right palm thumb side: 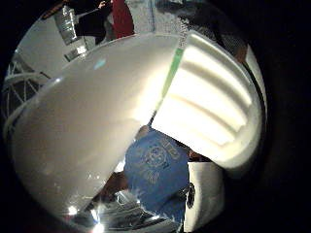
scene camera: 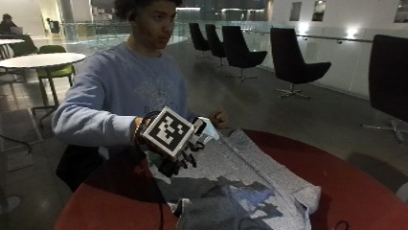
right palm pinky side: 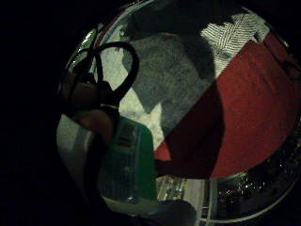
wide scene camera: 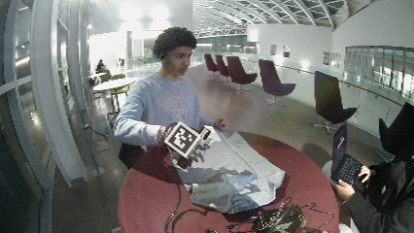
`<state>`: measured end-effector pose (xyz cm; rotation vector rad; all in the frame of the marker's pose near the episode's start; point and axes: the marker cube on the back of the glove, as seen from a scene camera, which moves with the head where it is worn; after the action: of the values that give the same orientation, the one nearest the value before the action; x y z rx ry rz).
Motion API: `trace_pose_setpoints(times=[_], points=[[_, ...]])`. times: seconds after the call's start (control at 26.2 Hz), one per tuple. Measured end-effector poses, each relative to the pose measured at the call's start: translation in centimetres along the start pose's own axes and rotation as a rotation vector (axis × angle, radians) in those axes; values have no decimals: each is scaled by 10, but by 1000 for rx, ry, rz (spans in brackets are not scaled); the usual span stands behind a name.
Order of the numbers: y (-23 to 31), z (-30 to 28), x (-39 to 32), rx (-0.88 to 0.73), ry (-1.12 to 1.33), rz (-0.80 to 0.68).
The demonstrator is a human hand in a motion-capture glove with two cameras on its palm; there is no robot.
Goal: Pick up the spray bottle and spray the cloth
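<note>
Above the near end of the grey cloth [scene camera: 248, 182], my gloved right hand [scene camera: 180, 159] grips the white spray bottle [scene camera: 207, 130], with its head toward the cloth. The thumb side palm view is filled by the bottle's white body [right palm thumb side: 82, 136] and its ribbed spray head [right palm thumb side: 214, 111]. In the little finger side view, fingers [right palm pinky side: 96, 120] curl round the bottle's green label [right palm pinky side: 129, 165], with the cloth [right palm pinky side: 174, 80] spread below. The bare left hand [scene camera: 220, 118] rests at the cloth's far edge.
The cloth lies on a round red table [scene camera: 344, 177]. Cables and small gear [wide scene camera: 271, 221] sit at the table's edge opposite the person. Another person with a laptop [wide scene camera: 343, 155] sits beside the table. Chairs and tables stand behind.
</note>
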<state>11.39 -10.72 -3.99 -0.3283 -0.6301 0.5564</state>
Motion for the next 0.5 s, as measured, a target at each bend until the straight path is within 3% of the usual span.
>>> trace_pose_setpoints(times=[0.5], points=[[4,3,-9,-18,28,-21]])
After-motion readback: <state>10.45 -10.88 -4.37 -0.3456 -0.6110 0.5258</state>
